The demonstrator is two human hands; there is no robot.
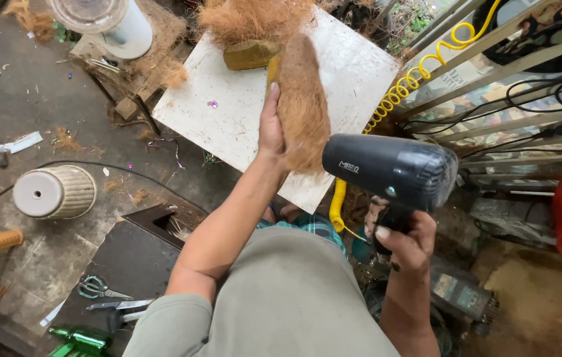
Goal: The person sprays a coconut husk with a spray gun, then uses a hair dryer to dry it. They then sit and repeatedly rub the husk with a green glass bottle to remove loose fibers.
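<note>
Left hand (271,129): fingers pressed together, flat along brown fibre bundle (302,106). Right hand (405,241): fingers curled around black heat gun (387,168) grip.

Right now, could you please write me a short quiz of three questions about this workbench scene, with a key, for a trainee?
1. True or false: the left hand rests on the fibre bundle.
2. What does the right hand hold? A) scissors B) black tool C) green bottle
3. Fill in: the yellow coiled hose runs along the right edge of the white ____.

Key
1. True.
2. B, the black tool, by its handle. The scissors and green bottle lie lower left.
3. Board.
</note>
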